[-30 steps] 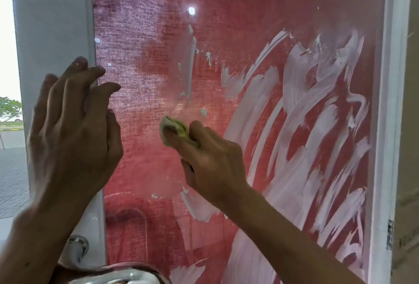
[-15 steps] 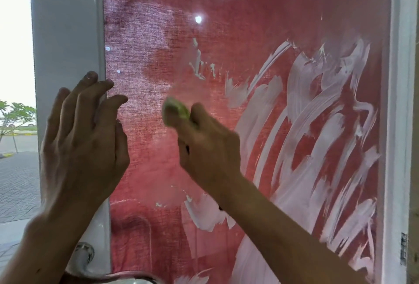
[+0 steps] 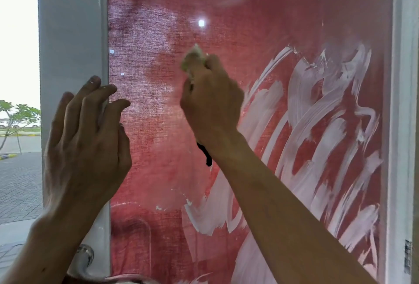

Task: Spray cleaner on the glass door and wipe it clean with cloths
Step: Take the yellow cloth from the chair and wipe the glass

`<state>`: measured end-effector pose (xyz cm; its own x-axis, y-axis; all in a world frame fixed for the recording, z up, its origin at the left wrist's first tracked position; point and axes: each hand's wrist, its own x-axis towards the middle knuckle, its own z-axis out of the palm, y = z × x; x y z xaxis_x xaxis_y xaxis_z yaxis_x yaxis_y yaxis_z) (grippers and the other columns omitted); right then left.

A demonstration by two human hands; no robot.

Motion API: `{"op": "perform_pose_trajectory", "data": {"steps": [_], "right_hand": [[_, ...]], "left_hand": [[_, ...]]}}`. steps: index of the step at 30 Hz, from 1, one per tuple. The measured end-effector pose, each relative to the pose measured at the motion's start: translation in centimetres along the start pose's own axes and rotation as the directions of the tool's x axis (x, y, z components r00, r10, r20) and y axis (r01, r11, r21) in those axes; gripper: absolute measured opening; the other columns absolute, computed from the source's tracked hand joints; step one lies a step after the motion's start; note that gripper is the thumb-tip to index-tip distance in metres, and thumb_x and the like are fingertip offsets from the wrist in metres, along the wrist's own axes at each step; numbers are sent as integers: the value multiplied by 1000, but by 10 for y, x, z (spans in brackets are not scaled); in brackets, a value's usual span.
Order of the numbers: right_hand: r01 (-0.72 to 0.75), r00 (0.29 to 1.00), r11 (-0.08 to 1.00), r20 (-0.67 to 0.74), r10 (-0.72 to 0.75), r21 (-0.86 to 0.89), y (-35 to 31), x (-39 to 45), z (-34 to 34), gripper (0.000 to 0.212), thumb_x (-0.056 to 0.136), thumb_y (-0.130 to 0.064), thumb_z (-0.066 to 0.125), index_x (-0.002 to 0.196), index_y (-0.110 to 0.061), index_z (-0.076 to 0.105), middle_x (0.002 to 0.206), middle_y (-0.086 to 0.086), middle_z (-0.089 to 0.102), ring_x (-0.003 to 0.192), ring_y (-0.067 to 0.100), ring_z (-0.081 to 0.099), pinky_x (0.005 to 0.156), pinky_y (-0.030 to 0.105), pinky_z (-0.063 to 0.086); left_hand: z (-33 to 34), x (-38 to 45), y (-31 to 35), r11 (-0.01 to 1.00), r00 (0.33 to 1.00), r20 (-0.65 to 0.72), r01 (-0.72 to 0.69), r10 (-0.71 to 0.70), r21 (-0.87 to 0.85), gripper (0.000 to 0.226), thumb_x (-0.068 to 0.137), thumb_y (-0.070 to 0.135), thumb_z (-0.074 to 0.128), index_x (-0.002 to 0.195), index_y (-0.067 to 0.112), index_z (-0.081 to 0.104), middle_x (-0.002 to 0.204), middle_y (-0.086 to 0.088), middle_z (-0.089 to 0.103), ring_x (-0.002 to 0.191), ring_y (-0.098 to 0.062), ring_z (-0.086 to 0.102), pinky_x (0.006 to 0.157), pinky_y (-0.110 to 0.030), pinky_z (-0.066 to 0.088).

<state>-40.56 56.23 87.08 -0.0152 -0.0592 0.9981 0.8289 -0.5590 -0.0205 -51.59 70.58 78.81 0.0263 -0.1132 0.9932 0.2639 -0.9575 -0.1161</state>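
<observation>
Wiping glass door (image 3: 260, 22), right hand (image 3: 212, 104) fingers bunched around green cloth (image 3: 192, 58); left hand (image 3: 87, 140) fingers loosely spread on white frame (image 3: 72, 41).

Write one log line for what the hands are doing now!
right hand: grips cloth, rubbing glass door | left hand: resting on door frame | white streaks: remain at right

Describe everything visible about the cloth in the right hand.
The cloth is a small, pale yellow-green wad, soft and crumpled, blurred in this view. The right hand grips it in curled fingers, so only its upper end shows. It sits against the glass door, left of the white cleaner streaks.
</observation>
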Motion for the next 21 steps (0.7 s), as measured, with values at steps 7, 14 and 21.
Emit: {"op": "perform_pose_trajectory", "data": {"steps": [7, 14, 21], "right_hand": [[-46, 999, 996, 6, 47, -83, 13, 29, -6, 24, 101, -15, 54, 120, -23, 67, 99, -4, 63, 61, 10, 50, 57, 24, 46], [-318, 948, 945, -38, 316, -73, 28, 8, -12, 27, 103, -24, 51, 126, -22, 64, 95, -9, 50, 71, 13, 48, 64, 30, 34], [-126, 992, 991, 7, 126, -39, 12, 36, -9, 23, 100, -17, 53, 117, -20, 68, 95, -5, 58, 68, 15, 47, 61, 27, 35]], "left_hand": [[-1, 1, 1, 1000, 1000, 12, -2, 3, -1, 37, 96, 4, 45, 130, -1, 59, 145, -21, 49, 152, -38, 32, 130, -50, 12], [-3, 1, 3, 999, 1000, 14, -15, 14, 45, 37, 97, 7, 46, 130, 1, 60, 144, -21, 51, 150, -39, 33, 129, -47, 11], [4, 1, -5, 999, 1000, 12, -15, 15, -33, 36, 98, 7, 42, 129, -2, 59, 145, -23, 50, 152, -39, 32, 128, -56, 16]]}}
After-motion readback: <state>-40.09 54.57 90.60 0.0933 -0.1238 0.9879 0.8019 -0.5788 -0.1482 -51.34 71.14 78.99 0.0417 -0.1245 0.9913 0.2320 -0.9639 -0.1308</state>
